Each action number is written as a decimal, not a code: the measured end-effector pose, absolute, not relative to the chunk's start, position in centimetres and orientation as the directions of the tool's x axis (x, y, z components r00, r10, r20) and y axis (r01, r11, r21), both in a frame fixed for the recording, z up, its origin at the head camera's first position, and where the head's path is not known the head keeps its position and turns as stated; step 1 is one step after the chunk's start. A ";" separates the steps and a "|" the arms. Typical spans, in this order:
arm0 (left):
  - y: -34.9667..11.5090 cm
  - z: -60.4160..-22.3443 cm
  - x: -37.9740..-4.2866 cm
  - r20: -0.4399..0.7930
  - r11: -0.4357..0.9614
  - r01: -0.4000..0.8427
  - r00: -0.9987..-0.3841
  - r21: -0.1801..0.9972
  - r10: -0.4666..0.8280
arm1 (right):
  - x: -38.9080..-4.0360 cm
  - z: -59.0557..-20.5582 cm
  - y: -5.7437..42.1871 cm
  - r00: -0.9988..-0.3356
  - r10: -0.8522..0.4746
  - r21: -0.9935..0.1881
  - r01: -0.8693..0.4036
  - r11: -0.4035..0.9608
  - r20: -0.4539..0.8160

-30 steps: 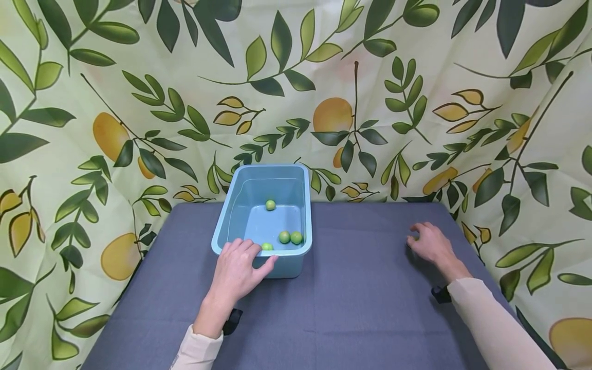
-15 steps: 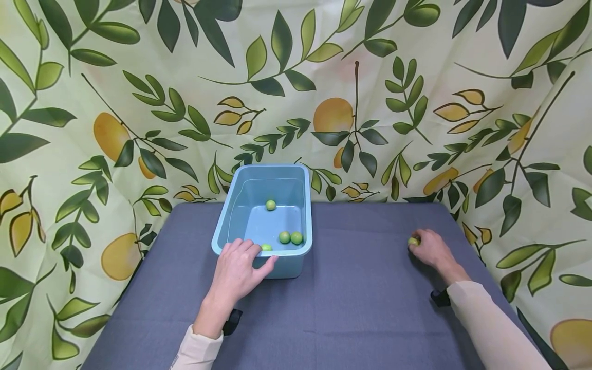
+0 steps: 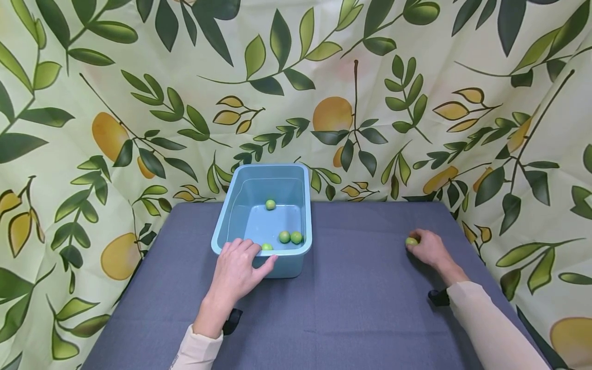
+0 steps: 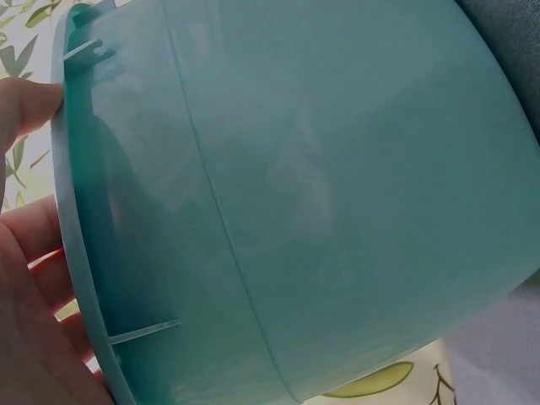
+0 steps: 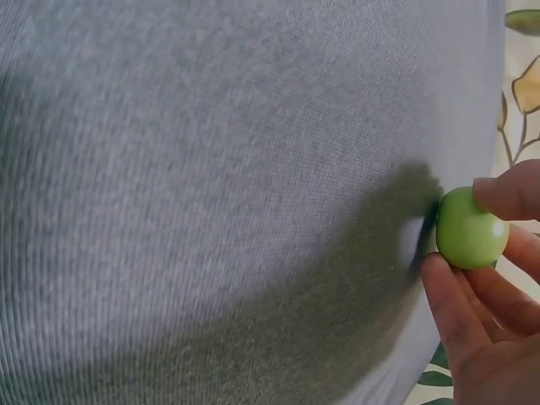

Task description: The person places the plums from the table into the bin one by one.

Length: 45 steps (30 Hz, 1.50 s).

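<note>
A light-blue plastic bin (image 3: 261,266) stands left of the middle of the table. My left hand (image 3: 238,270) holds its near rim, fingers bent over the edge and thumb spread along it; the left wrist view shows the thumb tip (image 4: 42,101) against the rim. At the table's right side my right hand (image 3: 429,247) pinches a small, smooth, round green ball, lime-like (image 5: 469,229), between thumb and fingertips. It is just above or on the cloth; I cannot tell which. Several similar green balls (image 3: 284,237) lie in the bin, one (image 3: 266,246) partly hidden by the near rim.
A grey-blue cloth (image 3: 361,288) covers the table. Behind it and along both sides hangs a curtain (image 3: 277,113) printed with leaves and oranges. The bin's far end stands close to the back curtain.
My right hand has come down slightly nearer and closed its fingertips on the green ball, which has shifted a little left. My left hand and the bin stay put.
</note>
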State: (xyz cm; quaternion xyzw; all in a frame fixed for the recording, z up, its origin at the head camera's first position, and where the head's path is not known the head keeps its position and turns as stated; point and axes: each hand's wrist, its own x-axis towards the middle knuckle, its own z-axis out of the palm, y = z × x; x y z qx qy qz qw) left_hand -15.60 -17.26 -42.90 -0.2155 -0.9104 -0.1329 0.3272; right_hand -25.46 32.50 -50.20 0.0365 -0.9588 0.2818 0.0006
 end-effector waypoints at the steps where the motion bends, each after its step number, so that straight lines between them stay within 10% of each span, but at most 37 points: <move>1: -17.3 -42.9 -15.6 0.653 0.872 0.479 -0.693 0.102 0.305 | -25.5 -50.2 32.5 -0.997 -0.069 -0.546 -0.069 0.835 0.021; 45: -17.3 -42.5 -15.6 0.632 0.871 0.479 -0.710 0.110 0.311 | -24.0 -49.0 24.9 -0.979 -0.166 -0.677 -0.204 0.707 0.121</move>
